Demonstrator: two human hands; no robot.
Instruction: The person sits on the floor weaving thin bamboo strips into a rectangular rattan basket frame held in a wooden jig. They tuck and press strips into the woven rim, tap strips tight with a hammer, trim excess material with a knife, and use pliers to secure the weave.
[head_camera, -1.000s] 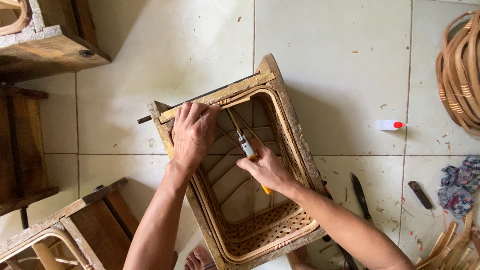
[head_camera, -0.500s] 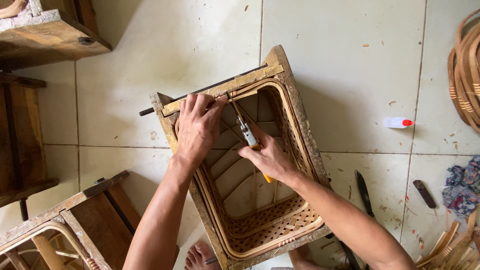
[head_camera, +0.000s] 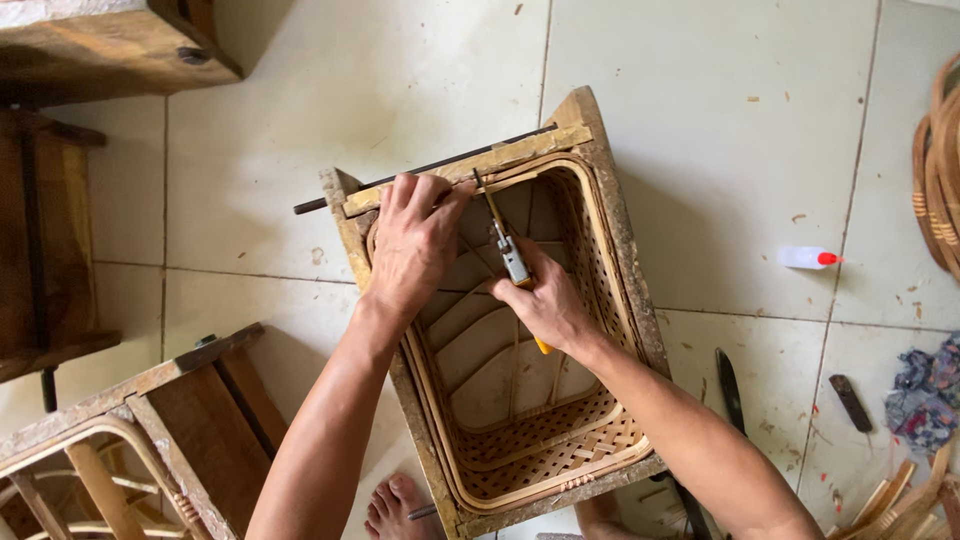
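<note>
A woven rattan basket (head_camera: 590, 440) sits inside a rough wooden mould frame (head_camera: 625, 235) on the tiled floor. My left hand (head_camera: 412, 240) presses down on the frame's far rim, fingers over the basket's edge. My right hand (head_camera: 545, 300) grips a slim tool with a metal shaft and yellow handle (head_camera: 510, 255), its tip against the rim beside my left fingers. A dark metal rod (head_camera: 330, 198) runs along the far rim and sticks out to the left.
Wooden frames (head_camera: 150, 420) and a wooden bench (head_camera: 110, 50) stand at the left. A small white bottle with a red cap (head_camera: 808, 258), a dark knife (head_camera: 730, 390), a crumpled cloth (head_camera: 925, 390) and rattan hoops (head_camera: 940, 170) lie at the right. My bare foot (head_camera: 395, 505) is below.
My left hand has slid a little right along the rim. My right hand has brought the tool's tip up closer to the rim corner.
</note>
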